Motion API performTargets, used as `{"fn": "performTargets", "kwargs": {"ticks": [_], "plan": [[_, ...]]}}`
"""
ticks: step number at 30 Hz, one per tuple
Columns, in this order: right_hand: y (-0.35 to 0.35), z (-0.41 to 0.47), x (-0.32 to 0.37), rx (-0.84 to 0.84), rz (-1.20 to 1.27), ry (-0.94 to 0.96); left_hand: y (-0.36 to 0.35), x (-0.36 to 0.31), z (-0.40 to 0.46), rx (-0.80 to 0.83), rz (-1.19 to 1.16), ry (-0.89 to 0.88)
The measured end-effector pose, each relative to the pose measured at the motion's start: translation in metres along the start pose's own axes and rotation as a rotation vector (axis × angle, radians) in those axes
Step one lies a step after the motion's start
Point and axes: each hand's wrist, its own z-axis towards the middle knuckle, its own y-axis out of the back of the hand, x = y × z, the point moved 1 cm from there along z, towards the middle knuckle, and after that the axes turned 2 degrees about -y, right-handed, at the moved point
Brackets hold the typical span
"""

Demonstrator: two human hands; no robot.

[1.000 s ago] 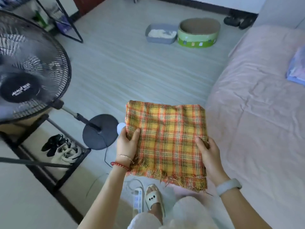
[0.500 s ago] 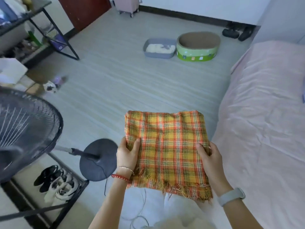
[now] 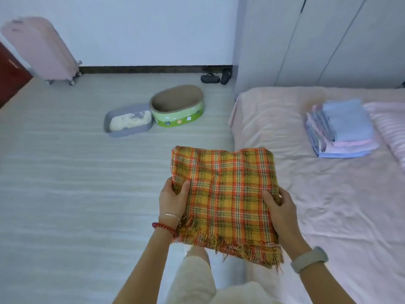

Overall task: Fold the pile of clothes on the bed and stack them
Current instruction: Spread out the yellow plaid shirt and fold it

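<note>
Holding the folded plaid scarf (image 3: 223, 200) tight in our left hand (image 3: 173, 199) and right hand (image 3: 279, 206), we might drop it short of the stack (image 3: 341, 128).

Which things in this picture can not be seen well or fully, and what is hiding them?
- Fingers of the left hand and right hand: head view, under the plaid cloth; only the thumbs show on top.
- Folded stack on the bed: number of pieces too small to count.
- Striped pillow: cut off by the right edge.
- Suitcase: blurred.
</note>
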Motion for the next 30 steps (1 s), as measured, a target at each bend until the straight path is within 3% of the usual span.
{"fn": "performTargets", "kwargs": {"ticks": [13,21,30], "plan": [[-0.011,0.239,0.096,-0.516,0.294,-0.126,-0.192,-0.171,0.302,0.519,0.126,-0.258],[0.083,0.340,0.092,-0.925,0.444,-0.163,-0.411,-0.268,0.343,0.946,0.250,-0.489],[0.213,0.479,0.053,-1.148,0.549,-0.215,-0.662,-0.328,0.348,1.190,0.323,-0.589]]}}
